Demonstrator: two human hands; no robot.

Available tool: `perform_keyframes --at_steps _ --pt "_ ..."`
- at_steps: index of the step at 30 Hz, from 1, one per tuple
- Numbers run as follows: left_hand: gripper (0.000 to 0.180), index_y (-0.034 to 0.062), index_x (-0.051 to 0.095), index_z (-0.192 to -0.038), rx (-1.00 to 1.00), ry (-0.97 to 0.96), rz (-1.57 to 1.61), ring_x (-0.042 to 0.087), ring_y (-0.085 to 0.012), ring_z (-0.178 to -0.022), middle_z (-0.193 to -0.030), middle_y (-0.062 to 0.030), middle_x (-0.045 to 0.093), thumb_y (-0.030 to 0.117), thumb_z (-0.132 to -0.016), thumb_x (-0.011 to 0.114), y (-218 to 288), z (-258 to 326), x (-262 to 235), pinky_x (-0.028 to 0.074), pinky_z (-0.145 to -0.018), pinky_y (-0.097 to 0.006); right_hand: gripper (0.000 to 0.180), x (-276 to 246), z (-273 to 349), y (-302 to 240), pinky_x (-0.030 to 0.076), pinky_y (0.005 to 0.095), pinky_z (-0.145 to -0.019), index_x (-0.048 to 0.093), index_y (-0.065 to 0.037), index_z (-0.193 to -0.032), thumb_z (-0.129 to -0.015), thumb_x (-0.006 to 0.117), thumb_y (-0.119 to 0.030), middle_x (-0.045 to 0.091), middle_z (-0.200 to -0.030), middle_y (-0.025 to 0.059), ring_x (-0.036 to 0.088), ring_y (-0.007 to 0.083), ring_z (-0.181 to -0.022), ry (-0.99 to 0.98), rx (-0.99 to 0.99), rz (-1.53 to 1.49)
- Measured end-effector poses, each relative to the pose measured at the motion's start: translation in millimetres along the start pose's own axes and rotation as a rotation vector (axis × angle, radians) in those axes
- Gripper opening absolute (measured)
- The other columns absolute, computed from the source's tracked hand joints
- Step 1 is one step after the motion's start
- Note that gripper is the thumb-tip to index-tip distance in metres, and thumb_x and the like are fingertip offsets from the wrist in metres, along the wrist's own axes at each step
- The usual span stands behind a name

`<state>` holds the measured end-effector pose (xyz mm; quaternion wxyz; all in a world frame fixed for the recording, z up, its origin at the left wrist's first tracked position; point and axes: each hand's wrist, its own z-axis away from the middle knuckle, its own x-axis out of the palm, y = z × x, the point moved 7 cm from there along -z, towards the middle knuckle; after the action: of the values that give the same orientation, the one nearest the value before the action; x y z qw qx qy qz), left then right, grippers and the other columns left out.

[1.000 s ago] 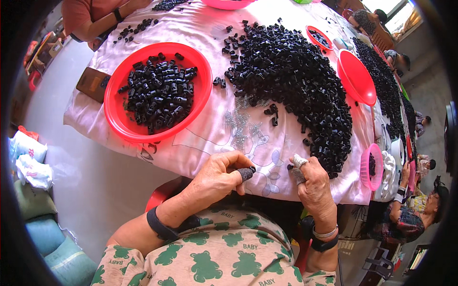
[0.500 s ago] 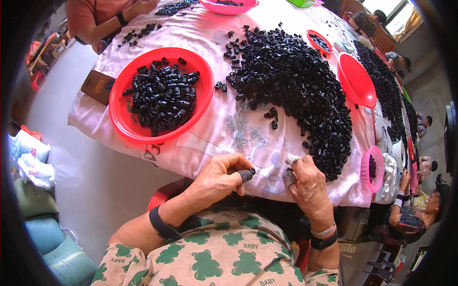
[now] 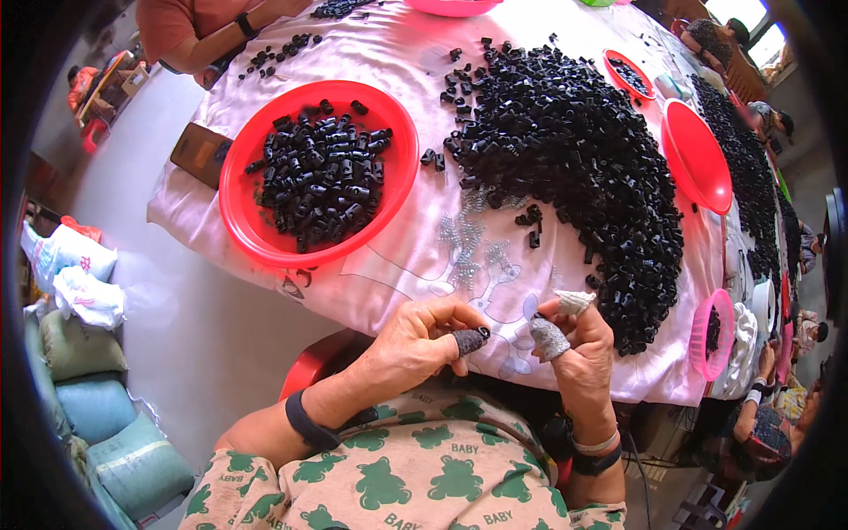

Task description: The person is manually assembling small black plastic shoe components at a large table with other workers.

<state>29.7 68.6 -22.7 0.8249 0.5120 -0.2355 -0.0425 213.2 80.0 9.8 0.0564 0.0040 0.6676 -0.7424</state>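
Observation:
My left hand (image 3: 420,340), its thumb wrapped in dark grey cloth, is closed on a small black plastic cylinder (image 3: 483,333) above the table's near edge. Beside it on the right is my right hand (image 3: 585,349). White wrapping covers its index fingertip and grey wrapping its thumb; these stand apart, and I see nothing between them. Small metal springs (image 3: 470,238) lie scattered on the cloth beyond my hands. A big heap of black plastic pieces (image 3: 565,150) spreads behind and to the right. Black cylinders (image 3: 327,177) fill much of the red basin (image 3: 231,199) on the left.
A brown phone-like object (image 3: 196,155) lies left of the basin on the pink tablecloth (image 3: 371,274). A red bowl (image 3: 698,163) and a pink basket (image 3: 712,331) stand on the right. Other people sit around the tables. Stuffed sacks (image 3: 132,464) lie on the floor at left.
The whole view has shifted, so the table appears farther right and slightly lower. My right hand has turned, showing more of its wrapped thumb and index finger. My left hand keeps the black cylinder.

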Motion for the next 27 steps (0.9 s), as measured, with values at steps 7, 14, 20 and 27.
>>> perform_keyframes --at_steps 7,14,20,27 --pt "0.02 0.0015 0.064 -0.108 -0.002 0.002 0.076 0.06 -0.0052 -0.067 -0.082 -0.002 0.065 0.012 -0.091 0.064 15.8 -2.3 13.1 0.042 -0.055 -0.018 0.021 9.8 -7.2 7.7 0.05 0.0195 -0.061 0.063 -0.001 -0.109 -0.088 0.068 -0.004 0.063 -0.086 0.0014 0.059 0.0064 -0.069 -0.065 0.094 -0.258" --pt "0.02 0.0015 0.064 -0.108 -0.066 -0.014 0.117 0.059 -0.0048 -0.068 -0.086 -0.0007 0.065 0.011 -0.09 0.065 8.1 -22.1 13.0 0.044 -0.057 -0.018 0.02 12.3 -12.0 20.6 0.054 0.0229 -0.063 0.065 0.001 -0.11 -0.09 0.066 -0.006 0.067 -0.087 0.0057 0.065 0.0109 -0.072 -0.059 0.154 -0.369" --pt "0.02 0.0019 0.063 -0.108 -0.113 -0.038 0.177 0.059 -0.0043 -0.067 -0.085 0.0003 0.065 0.012 -0.09 0.065 4.5 -23.9 9.0 0.048 -0.06 -0.018 0.02 14.4 -13.4 25.0 0.056 0.0246 -0.066 0.065 0.001 -0.111 -0.092 0.063 -0.004 0.067 -0.09 0.0061 0.067 0.012 -0.075 -0.06 0.215 -0.355" --pt "0.02 0.0018 0.064 -0.108 -0.119 -0.028 0.153 0.061 -0.0045 -0.067 -0.084 -0.0008 0.065 0.014 -0.092 0.065 3.4 -25.1 6.5 0.049 -0.058 -0.018 0.02 15.0 -13.0 21.8 0.056 0.0238 -0.068 0.065 0.001 -0.111 -0.091 0.063 -0.002 0.068 -0.094 0.0066 0.068 0.0121 -0.077 -0.065 0.167 -0.307"
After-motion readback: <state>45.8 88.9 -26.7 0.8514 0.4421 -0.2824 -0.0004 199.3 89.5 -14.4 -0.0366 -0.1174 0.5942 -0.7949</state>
